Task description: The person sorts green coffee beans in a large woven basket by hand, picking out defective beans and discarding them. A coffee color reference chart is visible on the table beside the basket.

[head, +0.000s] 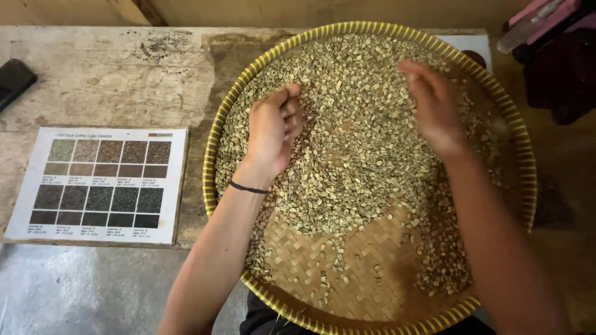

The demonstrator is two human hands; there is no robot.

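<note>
Both hands rest in the beans (354, 142) mid-tray (214, 142): left hand (273, 127) loosely curled, right hand (434, 108) spread flat, blurred. Rake thin layers so odd beans show.

We see two bare forearms, no sleeves. Left hand (274, 127): thin black band round the wrist, otherwise no rings or gloves. Right hand (434, 108): nothing worn, a bit blurred. Dark clothing shows at bottom edge, btwn the arms.
</note>
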